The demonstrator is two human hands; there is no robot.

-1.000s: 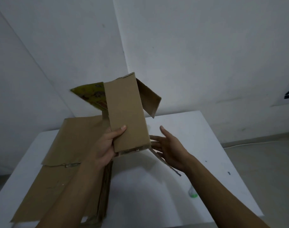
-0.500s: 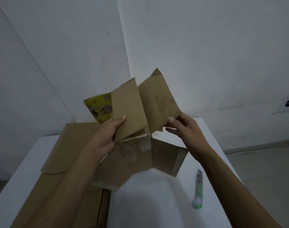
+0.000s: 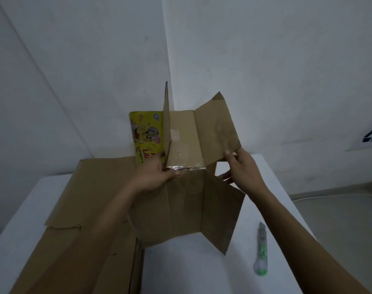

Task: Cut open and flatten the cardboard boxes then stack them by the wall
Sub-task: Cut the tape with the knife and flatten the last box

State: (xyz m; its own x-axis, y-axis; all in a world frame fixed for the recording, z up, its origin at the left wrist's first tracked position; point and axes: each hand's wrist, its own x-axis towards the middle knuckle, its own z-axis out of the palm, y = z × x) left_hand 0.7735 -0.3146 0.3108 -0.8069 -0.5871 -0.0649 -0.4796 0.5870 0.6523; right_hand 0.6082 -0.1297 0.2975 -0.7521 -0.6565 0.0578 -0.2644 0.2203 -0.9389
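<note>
The work surface was a white table [image 3: 181, 270] standing in the corner of two white walls [image 3: 265, 71]. Its bare top showed nearer than the two hands and between the forearms. A stack of flattened cardboard sheets [image 3: 79, 247] lay directly on it, beneath the left hand [image 3: 153, 177] and forearm, from the far edge of the top to the near one. The uppermost sheet [image 3: 96, 187] had a ragged, torn near edge. Layered sheet edges showed along the stack's right side. A green-and-grey utility knife [image 3: 261, 253] lay flat on the bare top, nearer than the right hand [image 3: 244, 172], just left of the right forearm and well apart from the stack. Blade position could not be determined.
</note>
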